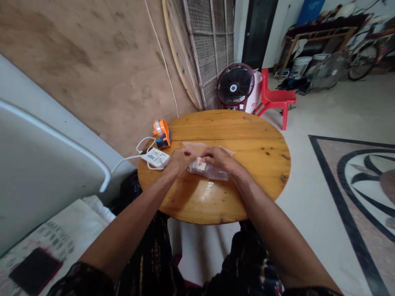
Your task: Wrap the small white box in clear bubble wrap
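A clear plastic wrap [216, 172], which looks like bubble wrap, lies crumpled on the round wooden table [265, 160]. Inside or under its folds sits a small pale block-like item [201, 166], partly covered. My left hand [182, 159] is closed at the wrap's left side, fingers curled and pinching its edge. From the other side my right hand [217, 157] pinches the wrap just above the pale item. The two hands are close together, and the fingertips partly hide what lies between them.
Left of my hands lie a white power strip [156, 158] with its cable and an orange tape dispenser [162, 132]. Behind the table stand a fan [233, 87] and a red plastic chair [276, 96]. A wall borders the left; a white sack [66, 230] lies lower left.
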Tool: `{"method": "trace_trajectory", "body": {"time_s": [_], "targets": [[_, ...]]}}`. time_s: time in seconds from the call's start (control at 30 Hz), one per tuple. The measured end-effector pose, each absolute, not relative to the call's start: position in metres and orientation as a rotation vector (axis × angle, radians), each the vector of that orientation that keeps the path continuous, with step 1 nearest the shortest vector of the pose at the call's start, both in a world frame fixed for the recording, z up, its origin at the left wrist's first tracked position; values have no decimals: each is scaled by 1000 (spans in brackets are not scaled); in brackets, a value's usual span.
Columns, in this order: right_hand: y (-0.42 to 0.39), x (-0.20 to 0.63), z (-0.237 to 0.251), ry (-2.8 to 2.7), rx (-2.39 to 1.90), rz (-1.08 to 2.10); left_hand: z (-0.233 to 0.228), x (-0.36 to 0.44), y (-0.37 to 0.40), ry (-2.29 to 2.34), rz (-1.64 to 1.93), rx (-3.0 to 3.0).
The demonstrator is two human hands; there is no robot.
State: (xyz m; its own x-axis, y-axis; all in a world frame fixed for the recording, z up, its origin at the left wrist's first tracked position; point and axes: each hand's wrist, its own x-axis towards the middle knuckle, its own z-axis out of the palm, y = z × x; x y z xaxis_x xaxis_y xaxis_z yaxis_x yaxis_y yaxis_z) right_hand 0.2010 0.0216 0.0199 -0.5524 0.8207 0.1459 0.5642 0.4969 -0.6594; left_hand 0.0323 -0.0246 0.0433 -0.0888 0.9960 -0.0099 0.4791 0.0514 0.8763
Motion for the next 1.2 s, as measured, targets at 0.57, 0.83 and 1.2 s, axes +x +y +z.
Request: {"method": "trace_trajectory", "body": {"time_s": [0.57, 0.83, 1.2], "targets": [[22, 216, 26, -1693, -924, 1344, 28, 0, -51, 1646, 1110, 1981], [9, 222, 38, -1689, -679, 1634, 27, -5, -64, 1539, 1092, 2307], [19, 213, 20, -2160, -957, 1124, 16, -7, -86, 1629, 1050, 2432]]}}
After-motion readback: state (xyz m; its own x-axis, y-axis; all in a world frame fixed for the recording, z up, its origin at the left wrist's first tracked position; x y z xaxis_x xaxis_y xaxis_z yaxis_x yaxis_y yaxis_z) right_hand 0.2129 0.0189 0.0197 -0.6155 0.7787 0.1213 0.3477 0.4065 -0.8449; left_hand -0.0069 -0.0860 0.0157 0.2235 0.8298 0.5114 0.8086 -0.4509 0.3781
